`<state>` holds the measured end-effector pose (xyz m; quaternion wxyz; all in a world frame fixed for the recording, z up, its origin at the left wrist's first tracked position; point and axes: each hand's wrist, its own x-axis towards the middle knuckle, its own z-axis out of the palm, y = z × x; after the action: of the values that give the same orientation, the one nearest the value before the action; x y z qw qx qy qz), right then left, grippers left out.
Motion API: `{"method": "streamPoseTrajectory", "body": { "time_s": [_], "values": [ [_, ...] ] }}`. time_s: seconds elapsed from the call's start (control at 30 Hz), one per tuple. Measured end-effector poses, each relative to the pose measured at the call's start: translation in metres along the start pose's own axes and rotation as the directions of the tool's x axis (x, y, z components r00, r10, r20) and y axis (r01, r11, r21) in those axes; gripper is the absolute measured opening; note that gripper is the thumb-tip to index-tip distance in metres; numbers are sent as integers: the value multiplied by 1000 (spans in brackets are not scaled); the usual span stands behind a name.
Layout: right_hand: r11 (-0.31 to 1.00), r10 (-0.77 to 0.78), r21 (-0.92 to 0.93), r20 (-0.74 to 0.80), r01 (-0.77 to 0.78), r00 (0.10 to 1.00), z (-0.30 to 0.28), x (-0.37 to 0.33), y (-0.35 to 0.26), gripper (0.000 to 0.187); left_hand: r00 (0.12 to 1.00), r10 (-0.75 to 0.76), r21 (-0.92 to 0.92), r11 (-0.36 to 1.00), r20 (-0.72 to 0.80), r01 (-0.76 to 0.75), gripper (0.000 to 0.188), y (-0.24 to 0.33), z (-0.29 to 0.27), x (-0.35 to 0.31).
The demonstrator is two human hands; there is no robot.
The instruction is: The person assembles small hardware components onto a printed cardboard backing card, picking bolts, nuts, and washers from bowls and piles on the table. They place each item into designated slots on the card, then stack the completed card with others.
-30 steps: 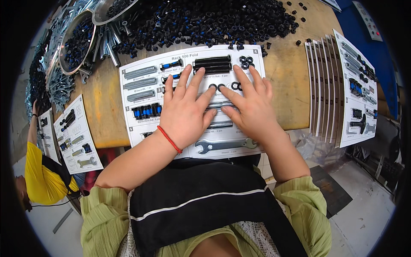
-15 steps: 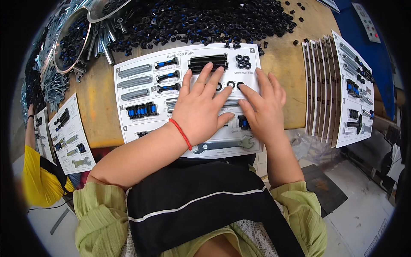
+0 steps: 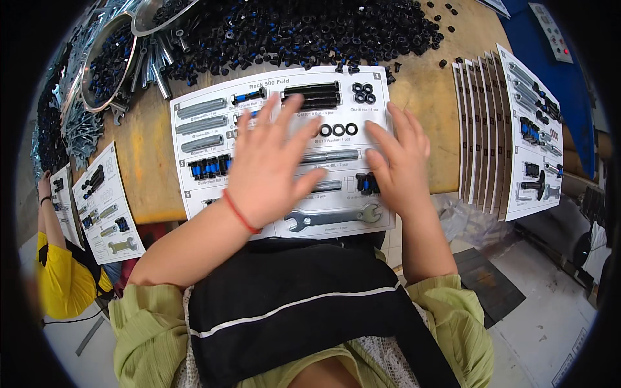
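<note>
A white parts sheet lies on the wooden table, with bolts, washers and nuts laid on its printed outlines. My left hand rests flat on the sheet's middle, fingers spread, a red band on the wrist. My right hand lies flat on the sheet's right part, beside small black and blue bolts. Three black washers sit between the two hands. A silver wrench lies along the sheet's near edge. Neither hand holds anything.
A big heap of black bolts and nuts covers the table's far side. Metal bowls with hardware stand at the far left. A fanned stack of similar sheets lies right. A person in yellow works at the left.
Both hands have slid apart and toward the near edge, uncovering the washers and the middle of the sheet. The view has shifted slightly.
</note>
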<state>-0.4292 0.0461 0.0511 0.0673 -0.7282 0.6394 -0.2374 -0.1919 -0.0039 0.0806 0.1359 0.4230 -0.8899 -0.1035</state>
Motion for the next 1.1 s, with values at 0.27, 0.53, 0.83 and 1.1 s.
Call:
{"method": "streamPoseTrajectory", "body": {
  "time_s": [0.27,0.53,0.83,1.1],
  "values": [
    [971,32,237,-199,16,980,-11,41,27,25,876,-444,-99,896,-189,432,55,-133,-34,-97],
    [998,60,-28,119,-57,991,10,131,10,25,786,-589,-104,808,-187,580,53,-138,-35,-139],
    [975,189,82,190,-208,963,19,131,2,25,773,-618,-390,752,-140,531,53,-136,-16,-172],
    [917,304,306,-126,-254,944,3,75,19,28,748,-639,-917,167,180,363,67,-99,-18,-151]
  ]
}}
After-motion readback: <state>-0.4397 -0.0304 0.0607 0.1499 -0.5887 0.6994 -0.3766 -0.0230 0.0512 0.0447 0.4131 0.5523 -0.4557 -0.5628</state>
